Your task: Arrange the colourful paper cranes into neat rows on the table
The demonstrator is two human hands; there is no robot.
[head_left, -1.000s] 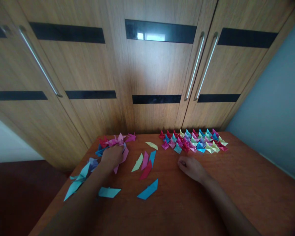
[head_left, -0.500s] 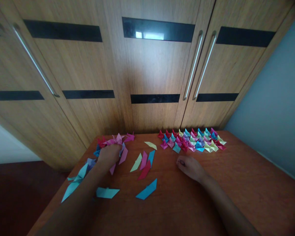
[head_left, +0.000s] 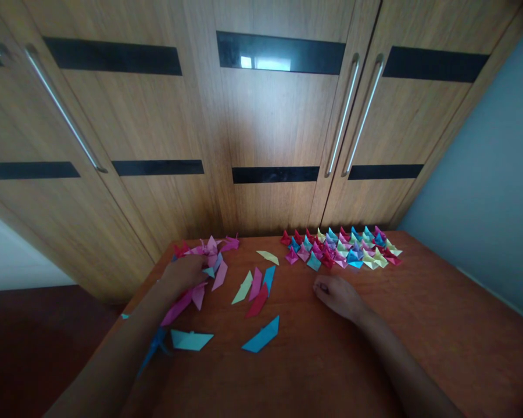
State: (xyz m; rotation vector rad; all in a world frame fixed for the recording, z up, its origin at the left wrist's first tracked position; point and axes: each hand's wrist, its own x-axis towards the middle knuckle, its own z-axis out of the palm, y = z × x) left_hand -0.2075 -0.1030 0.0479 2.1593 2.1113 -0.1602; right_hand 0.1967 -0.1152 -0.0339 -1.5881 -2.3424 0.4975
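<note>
My left hand is over the pile of folded paper at the table's left side. Its fingers are bent and partly hidden, and a small light blue folded paper piece shows at the fingertips. Close by are pink paper cranes, a pink folded paper and a magenta one. A blue paper crane lies partly behind my left forearm. My right hand rests on the table, fingers curled into a fist, in front of rows of small paper boats.
Flat-folded paper boats lie mid-table: pale green, red, blue and light teal. A pale yellow one lies farther back. A wooden wardrobe stands behind the brown table; a wall is on the right.
My left hand and forearm have shifted left, uncovering magenta and blue paper and covering the light teal crane. A light blue piece now shows at the fingertips. My right hand stays still.
</note>
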